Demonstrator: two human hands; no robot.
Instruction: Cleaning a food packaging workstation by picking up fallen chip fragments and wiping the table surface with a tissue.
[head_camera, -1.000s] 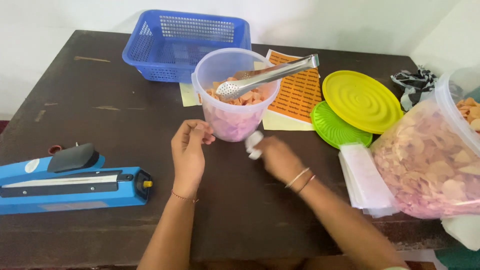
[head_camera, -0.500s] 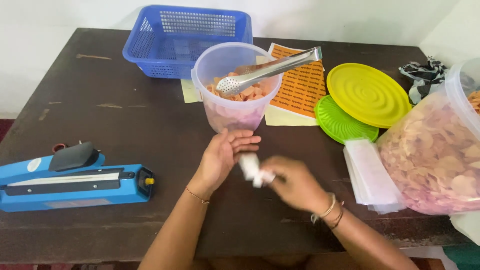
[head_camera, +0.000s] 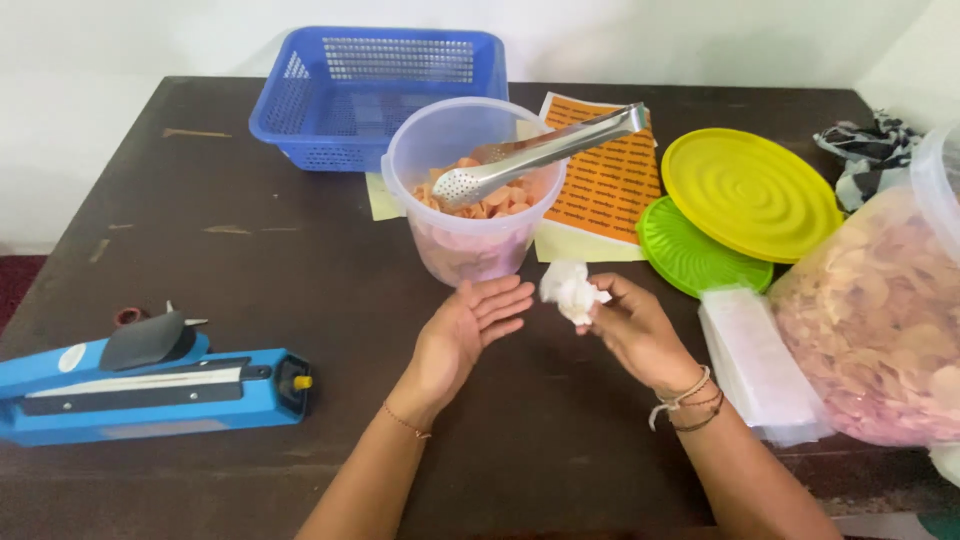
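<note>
The dark bench (head_camera: 250, 250) carries a big clear bag of pink crisps (head_camera: 880, 330) at the right edge. A blue basket (head_camera: 380, 90) looks empty. The clear tub (head_camera: 470, 200), holding crisps, has metal tongs (head_camera: 540, 155) propped across its rim. The left hand (head_camera: 470, 330) lies open, palm up, holding nothing. The right hand (head_camera: 630, 330) pinches a crumpled white tissue (head_camera: 572, 290) just beside the tub.

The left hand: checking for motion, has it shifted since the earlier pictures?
Yes. The left hand moved right, from beside the clear tub to below it, palm now open.
</note>
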